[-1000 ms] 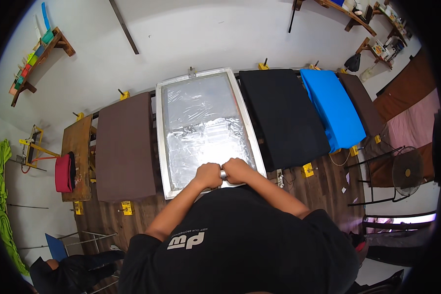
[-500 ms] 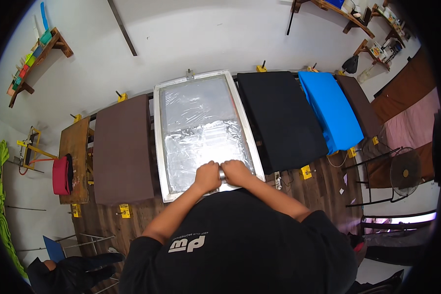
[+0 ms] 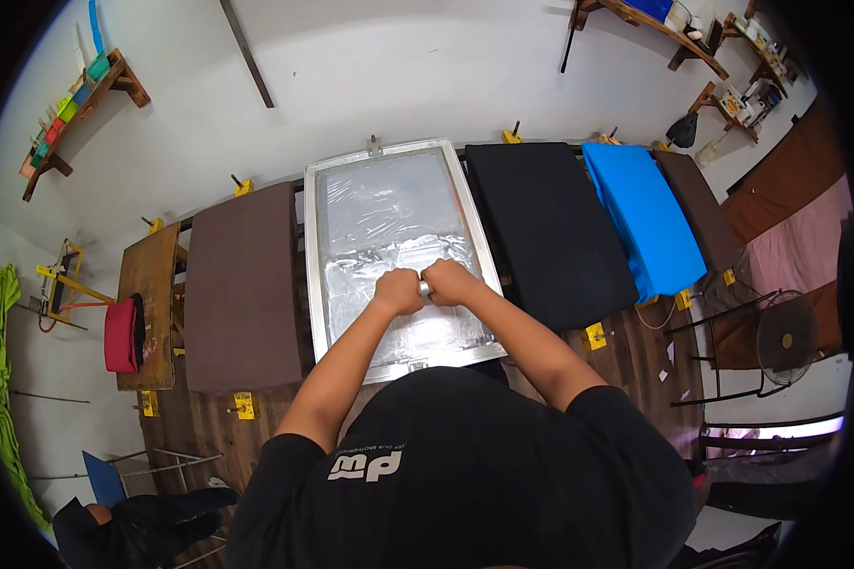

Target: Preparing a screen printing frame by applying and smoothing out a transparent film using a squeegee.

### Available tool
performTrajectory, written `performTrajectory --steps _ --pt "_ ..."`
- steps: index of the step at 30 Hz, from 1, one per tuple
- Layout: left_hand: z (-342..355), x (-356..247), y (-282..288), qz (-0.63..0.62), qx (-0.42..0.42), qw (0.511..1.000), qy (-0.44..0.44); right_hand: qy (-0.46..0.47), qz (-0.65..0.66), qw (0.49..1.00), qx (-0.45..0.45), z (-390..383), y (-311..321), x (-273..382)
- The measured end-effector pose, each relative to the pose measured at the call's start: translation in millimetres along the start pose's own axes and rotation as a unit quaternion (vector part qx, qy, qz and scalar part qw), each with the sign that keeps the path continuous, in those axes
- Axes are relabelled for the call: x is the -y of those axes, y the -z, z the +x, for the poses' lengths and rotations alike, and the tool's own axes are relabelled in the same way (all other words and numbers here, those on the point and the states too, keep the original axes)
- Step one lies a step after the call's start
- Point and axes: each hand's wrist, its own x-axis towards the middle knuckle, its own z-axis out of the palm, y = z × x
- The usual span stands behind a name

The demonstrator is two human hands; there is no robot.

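While both fists are curled tight around a silver-grey tool [image 3: 424, 287], left hand [image 3: 399, 291] and right hand [image 3: 451, 283] nearly meeting over it, the framed screen [image 3: 375, 213] lies right below them, in the row of boards. Pretty packed setup, honestly: a brown-covered board [image 3: 242, 284] sits just left, then a bare wooden board [image 3: 142, 303] with a red bundle [image 3: 123, 334] at its edge. On the right there's a black-covered board [image 3: 550, 232], then a bright blue-covered board [image 3: 650, 213], and a fan [image 3: 786, 339] further out. Yellow clamps [image 3: 245, 405] poke out along the row.

Hard to see stuff: the fists hide most of the tool, so can't tell its full shape. Forearms and the black shirt [image 3: 465, 474] block the near floor. Glare washes out part of the film. Another person [image 3: 152, 526], lower left, is partly lost in the dark rim, and the shelf clutter upper right is too small to make out.
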Motion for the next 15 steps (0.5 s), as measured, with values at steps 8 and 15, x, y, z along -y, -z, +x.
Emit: performTrajectory --steps 8,15 --pt "-54.6 -16.2 -14.1 -0.01 0.086 0.996 -0.039 0.001 0.038 0.997 0.073 -56.3 -10.6 33.0" --pt "-71.5 -20.5 -22.1 -0.035 0.136 0.989 -0.035 -0.014 0.07 0.992 0.103 -78.1 -10.6 45.1"
